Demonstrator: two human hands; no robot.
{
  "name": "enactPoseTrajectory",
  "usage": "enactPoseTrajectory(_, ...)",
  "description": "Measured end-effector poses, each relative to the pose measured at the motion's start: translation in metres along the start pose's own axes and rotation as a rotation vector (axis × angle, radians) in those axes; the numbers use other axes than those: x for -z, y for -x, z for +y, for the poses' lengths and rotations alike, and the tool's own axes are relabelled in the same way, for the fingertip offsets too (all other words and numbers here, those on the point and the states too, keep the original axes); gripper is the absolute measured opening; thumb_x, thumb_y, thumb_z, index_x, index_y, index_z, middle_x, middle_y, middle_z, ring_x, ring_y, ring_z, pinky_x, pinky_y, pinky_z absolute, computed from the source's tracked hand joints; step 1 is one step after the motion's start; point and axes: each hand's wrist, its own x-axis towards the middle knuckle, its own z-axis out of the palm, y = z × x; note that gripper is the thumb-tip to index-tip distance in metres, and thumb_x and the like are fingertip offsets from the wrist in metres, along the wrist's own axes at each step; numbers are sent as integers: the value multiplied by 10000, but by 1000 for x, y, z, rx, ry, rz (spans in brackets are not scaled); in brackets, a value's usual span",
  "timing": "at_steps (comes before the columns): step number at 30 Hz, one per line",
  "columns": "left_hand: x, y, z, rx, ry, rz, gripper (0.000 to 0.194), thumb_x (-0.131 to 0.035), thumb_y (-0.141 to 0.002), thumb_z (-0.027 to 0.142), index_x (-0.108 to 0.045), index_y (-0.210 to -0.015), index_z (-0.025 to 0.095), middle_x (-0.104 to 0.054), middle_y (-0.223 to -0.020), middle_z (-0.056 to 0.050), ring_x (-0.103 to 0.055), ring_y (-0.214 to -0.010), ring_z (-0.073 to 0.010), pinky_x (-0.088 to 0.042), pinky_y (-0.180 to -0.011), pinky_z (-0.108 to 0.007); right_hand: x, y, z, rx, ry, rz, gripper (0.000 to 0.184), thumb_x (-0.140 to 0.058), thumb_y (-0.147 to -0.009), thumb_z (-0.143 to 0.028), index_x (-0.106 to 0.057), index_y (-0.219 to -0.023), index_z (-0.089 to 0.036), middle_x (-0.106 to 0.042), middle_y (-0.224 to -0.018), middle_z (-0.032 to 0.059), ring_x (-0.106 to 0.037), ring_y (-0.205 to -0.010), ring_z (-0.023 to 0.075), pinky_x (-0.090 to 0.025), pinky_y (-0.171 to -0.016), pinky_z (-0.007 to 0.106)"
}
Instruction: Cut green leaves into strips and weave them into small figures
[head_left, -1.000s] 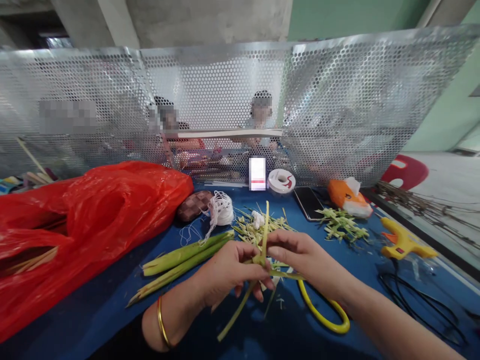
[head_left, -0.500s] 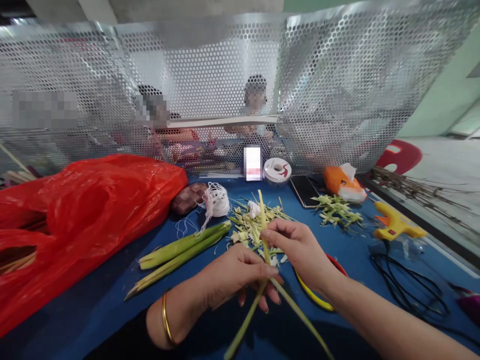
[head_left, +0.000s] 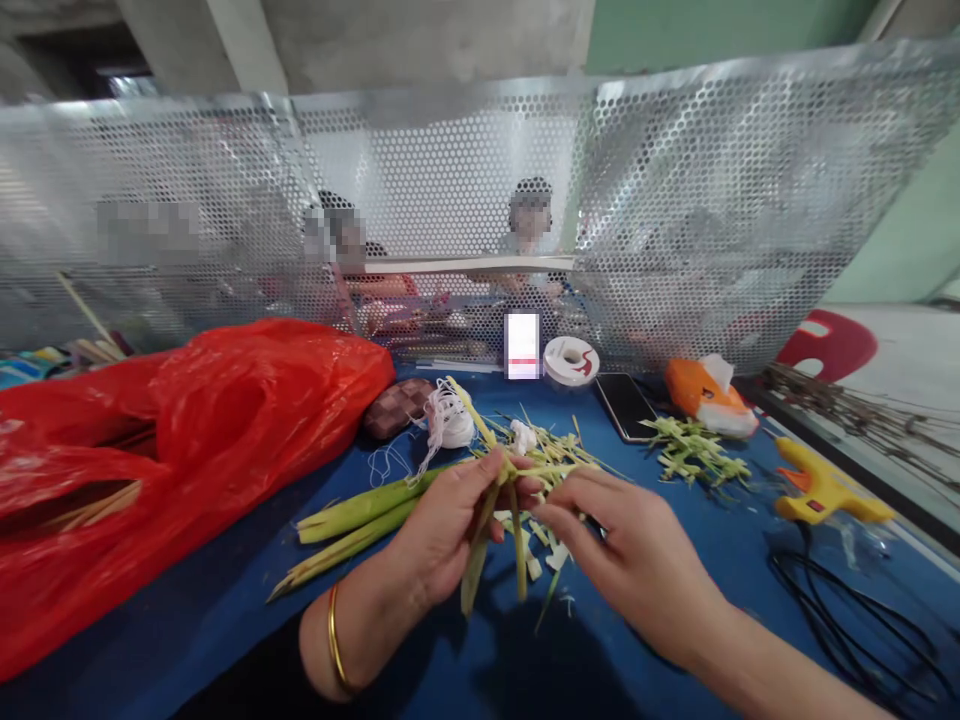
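Observation:
My left hand (head_left: 442,530) pinches a folded green leaf strip (head_left: 495,500) above the blue table (head_left: 225,620); the strip's ends hang down and one end points up and back. A gold bangle (head_left: 335,640) sits on that wrist. My right hand (head_left: 630,550) is just to the right, fingers curled, its fingertips touching the same strip near the fold. Under the hands lie leaf offcuts (head_left: 540,460).
A red plastic bag (head_left: 172,440) fills the left. Green leaf stalks (head_left: 352,520), a spool of white thread (head_left: 450,420), a tape roll (head_left: 570,360), a phone (head_left: 628,405), an orange pouch (head_left: 705,395), a yellow glue gun (head_left: 821,490) and black cable (head_left: 847,620) lie around. Perforated metal screen (head_left: 675,220) behind, people beyond it.
The strip has been bent over; its upright end now leans back left. My right hand dropped lower and now covers the yellow-handled scissors. The view shifted slightly.

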Motion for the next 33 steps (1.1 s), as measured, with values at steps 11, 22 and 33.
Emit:
enactPoseTrajectory(11,-1,-1,-2,-38,71,-3,348,-811,-645,222,-713,-969,143,-712,-774,-36,-601,-622,-98,-380,-457,-151,-28,-2,9,-172,-266,-110,282,-473,-896,-277,-542,-635,-193,-556,-646,-8,-492,-638,145,-376,-593,246)
enactPoseTrajectory(22,1,-4,3,-109,20,98,341,-787,-671,247,-715,-974,109,-709,-730,-59,-579,-596,-83,-346,-408,-128,-4,-2,-1,-59,-87,-228,280,-448,-838,-144,-340,-586,-205,-446,-591,-30,-424,-596,131,-307,-557,257)
enactPoseTrajectory(33,1,-3,3,-162,1,104,314,-744,-729,259,-692,-1001,111,-727,-834,-78,-602,-666,-102,-386,-466,-153,-2,-1,-5,-127,-89,-244,231,-487,-858,-220,-440,-633,-207,-526,-646,-16,-474,-626,143,-342,-578,264)
